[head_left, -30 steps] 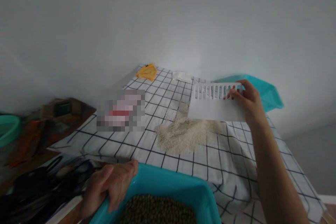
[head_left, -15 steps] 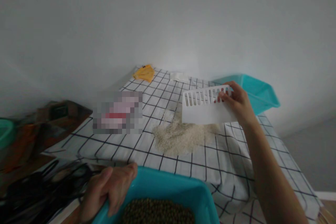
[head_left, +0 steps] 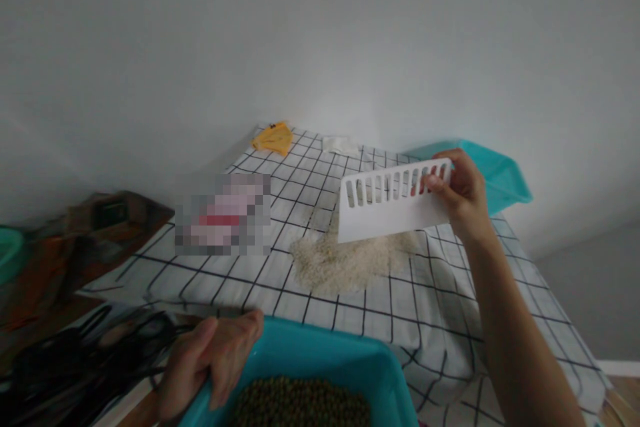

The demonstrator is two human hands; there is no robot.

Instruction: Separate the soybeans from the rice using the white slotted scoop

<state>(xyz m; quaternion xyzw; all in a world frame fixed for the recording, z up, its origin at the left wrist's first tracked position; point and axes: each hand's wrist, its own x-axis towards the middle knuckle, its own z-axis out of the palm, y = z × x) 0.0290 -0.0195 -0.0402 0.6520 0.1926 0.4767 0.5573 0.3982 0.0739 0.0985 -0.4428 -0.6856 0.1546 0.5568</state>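
My right hand (head_left: 463, 197) pinches a white slotted plastic plate (head_left: 387, 217) by its right end, with the fingers behind the slots and the thumb in front. The plate is held up, tilted, over a spread heap of pale rice-like grains (head_left: 345, 265) on the checked cloth. At the bottom of the view, my left hand (head_left: 217, 357) is wrapped over the left corner of a teal basin's rim (head_left: 325, 335). Small round greenish-brown beans (head_left: 300, 403) lie inside the basin, whose near part is cut off by the frame.
A second teal basin (head_left: 500, 177) stands at the back right. A yellow bag (head_left: 275, 139) and a white packet (head_left: 341, 145) lie near the wall. At left are a blurred-out pinkish item (head_left: 225, 213), dark cables (head_left: 75, 360) and a green tub (head_left: 10, 253).
The right hand has shifted slightly right, and the white plate now tilts more, its left end lower. My left hand stays on the basin rim.
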